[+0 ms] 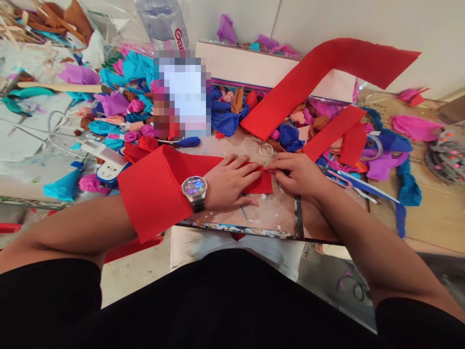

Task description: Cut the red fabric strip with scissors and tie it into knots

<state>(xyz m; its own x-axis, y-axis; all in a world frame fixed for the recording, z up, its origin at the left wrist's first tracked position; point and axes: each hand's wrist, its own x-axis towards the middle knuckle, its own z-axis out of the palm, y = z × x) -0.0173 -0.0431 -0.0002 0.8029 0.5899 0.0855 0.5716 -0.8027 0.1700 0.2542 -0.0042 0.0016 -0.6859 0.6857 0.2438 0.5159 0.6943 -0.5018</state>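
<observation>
My left hand (232, 182), with a wristwatch (194, 190) on the wrist, lies flat with fingers spread on a long red felt strip (156, 189) that drapes over my left forearm. The strip's end (263, 184) rests on the work board. My right hand (294, 175) is closed in a pinch on that end of the strip, fingertips meeting the left hand's fingertips. A second long red strip (319, 72) runs from the middle of the table up to the right.
Piles of blue, purple, pink and teal fabric scraps and small rolled flowers (119, 109) cover the back and left. Scissors (348, 182) lie right of my right hand. A plastic bottle (163, 22) stands at the back, a white box (261, 65) behind the scraps.
</observation>
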